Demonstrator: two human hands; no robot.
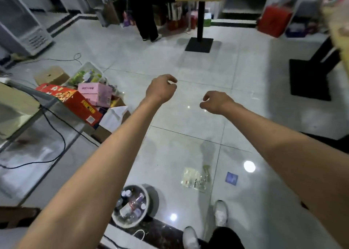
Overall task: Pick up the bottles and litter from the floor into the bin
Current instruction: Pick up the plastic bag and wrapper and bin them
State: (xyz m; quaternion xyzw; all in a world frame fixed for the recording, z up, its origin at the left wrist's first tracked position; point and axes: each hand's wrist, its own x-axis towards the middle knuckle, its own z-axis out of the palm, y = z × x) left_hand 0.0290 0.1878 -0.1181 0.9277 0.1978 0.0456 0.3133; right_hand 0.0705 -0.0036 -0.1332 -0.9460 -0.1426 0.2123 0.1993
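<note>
Head view: both grips, left hand [160, 90] and right hand [217, 102], are held loosely curled and empty, well above the plastic wrapper [195, 179] (floor) beside the bin [151, 195].

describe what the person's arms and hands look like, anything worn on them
Both forearms are bare up to the frame edge, with no sleeves in view. The left hand and right hand wear no gloves, and no watch, ring or wristband shows.

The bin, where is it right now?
In the head view the bin stands on the floor at bottom centre, under the left forearm, left of the clear plastic wrapper and holding bottles.
</note>
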